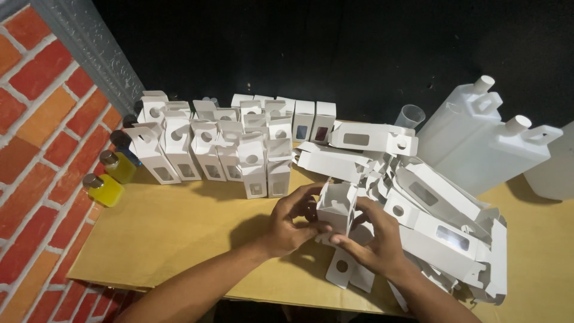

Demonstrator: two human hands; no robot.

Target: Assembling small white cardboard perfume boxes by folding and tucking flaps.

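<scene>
A tan cardboard tabletop (179, 239) carries two large white plastic jugs (478, 137) at the back right, rows of upright white windowed cartons (209, 149) at the back left, and a loose heap of flat white carton blanks (442, 221) to the right. At the front centre, the left hand (287, 224) and right hand (373, 242) both grip one small white paperboard carton (336, 206), half formed with its top open. The folding step looks in hand; closing the flaps would call for fingertip care.

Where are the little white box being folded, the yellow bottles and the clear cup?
white box (336, 206), head view, on its front panel between the hands.
yellow bottles (107, 192), head view, on the nearer bottle's body.
clear cup (410, 115), head view, on its side wall.
</scene>
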